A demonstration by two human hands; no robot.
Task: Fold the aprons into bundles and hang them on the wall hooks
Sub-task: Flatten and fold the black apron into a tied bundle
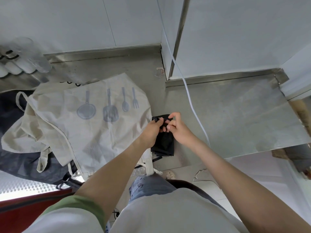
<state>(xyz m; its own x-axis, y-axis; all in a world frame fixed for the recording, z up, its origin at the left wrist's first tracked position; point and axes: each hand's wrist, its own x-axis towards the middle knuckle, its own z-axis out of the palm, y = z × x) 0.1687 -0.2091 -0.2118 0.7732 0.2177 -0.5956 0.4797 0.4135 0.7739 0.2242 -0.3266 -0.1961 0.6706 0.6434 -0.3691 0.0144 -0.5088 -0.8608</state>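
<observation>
The folded black fabric apron bundle is showing one uniform, plain black at and just below the fingers. Left of the fingers, the cream cotton apron is displaying a grey print: a pan, a slotted spatula, a spoon and a fork in a row. Farther left of the fingers, the dark grey fabric apron is showing plain. Right of the fingers, the dull silver-grey steel counter is appearing faintly mottled, and the white flat cable is crossing it. Beyond the fingers, the flat wall panels are showing white.
</observation>
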